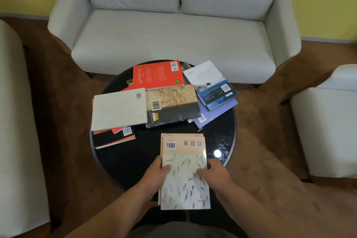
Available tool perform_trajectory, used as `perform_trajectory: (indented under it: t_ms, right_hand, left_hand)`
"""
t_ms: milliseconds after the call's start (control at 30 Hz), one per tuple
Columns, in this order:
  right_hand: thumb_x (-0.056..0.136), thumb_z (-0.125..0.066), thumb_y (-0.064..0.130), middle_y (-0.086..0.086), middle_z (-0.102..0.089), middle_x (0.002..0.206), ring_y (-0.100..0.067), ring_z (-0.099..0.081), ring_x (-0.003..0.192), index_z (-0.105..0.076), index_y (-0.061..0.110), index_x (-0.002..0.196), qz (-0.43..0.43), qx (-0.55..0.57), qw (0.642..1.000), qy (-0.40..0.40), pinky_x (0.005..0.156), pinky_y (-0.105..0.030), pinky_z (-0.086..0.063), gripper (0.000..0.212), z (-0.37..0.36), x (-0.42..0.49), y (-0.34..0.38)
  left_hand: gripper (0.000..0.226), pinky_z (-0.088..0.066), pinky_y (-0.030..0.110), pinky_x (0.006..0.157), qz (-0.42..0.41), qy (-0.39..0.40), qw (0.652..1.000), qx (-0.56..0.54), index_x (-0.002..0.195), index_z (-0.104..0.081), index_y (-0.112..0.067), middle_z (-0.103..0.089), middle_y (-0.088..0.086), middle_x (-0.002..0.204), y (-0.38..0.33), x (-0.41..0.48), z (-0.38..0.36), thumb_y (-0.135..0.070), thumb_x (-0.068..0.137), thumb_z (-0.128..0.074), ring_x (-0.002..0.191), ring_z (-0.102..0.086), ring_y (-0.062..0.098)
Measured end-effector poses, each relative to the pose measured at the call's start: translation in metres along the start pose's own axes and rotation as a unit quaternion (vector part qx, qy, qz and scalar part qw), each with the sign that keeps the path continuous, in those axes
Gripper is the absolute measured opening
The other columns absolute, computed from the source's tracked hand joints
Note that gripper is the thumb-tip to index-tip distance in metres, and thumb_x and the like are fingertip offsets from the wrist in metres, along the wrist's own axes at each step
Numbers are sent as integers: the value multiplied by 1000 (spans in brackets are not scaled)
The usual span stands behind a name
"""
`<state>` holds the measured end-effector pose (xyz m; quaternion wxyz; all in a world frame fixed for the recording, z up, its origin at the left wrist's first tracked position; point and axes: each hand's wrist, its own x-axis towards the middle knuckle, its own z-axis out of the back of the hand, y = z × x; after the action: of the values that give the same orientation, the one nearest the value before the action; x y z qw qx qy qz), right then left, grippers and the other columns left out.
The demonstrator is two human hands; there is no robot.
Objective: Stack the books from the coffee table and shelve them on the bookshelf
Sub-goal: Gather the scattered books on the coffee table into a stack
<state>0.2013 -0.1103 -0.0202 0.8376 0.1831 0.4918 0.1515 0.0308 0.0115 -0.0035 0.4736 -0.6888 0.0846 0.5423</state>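
Observation:
A small stack of peach-and-white books with a fish picture lies at the near edge of the round black coffee table. My left hand grips its left side, thumb on the cover. My right hand holds its right side the same way. Further back lie a cream book on red and black books, a map-patterned book, a red book, a white book, and a blue book over a purple one.
A light grey sofa stands behind the table. Pale armchairs flank it, one at the left and one at the right. Brown carpet covers the floor. No bookshelf is in view.

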Motion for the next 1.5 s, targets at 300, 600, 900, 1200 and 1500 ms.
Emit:
perform_trajectory:
  t_ms: [300,600,900,1200,1500]
  right_hand:
    - [100,-58,24,-1,-66,116,-20,-67,99,-50,23,120,-39,165,986,7,70,-29,-57,22,-7,1,3]
    - [98,-56,9,0,-64,118,-21,-66,103,-48,28,127,-27,187,982,28,68,-30,-57,36,-4,12,19]
    - [94,-59,19,-7,-41,148,-31,-41,138,-27,20,150,97,-115,988,-39,112,-45,-42,65,3,35,52]
    - [84,-63,60,-5,-15,166,-37,-9,153,-21,46,144,304,-404,862,-17,122,-55,-8,74,-16,53,57]
    - [83,-57,66,-1,-10,168,-33,-4,155,-13,47,148,309,-396,864,-23,110,-44,8,81,-21,63,43]
  left_hand:
    - [31,-57,40,91,-26,-98,995,-5,133,-51,-25,-64,-2,120,7,6,-10,-22,102,-49,105,-65,18]
    - [31,-56,30,71,-13,-79,994,-75,123,-52,-28,-63,-7,111,6,23,4,-10,98,-56,98,-65,14]
    - [41,-56,27,76,-30,-59,996,-55,133,-54,-26,-67,-5,121,-1,41,20,-10,95,-60,106,-67,13]
    - [24,-52,37,78,-32,-203,970,-126,75,-58,-17,-58,2,78,-63,71,63,-26,96,-58,74,-56,18]
    - [59,-50,42,105,89,-204,836,-502,140,-46,-4,-58,15,136,-80,85,99,-32,93,-68,128,-56,30]
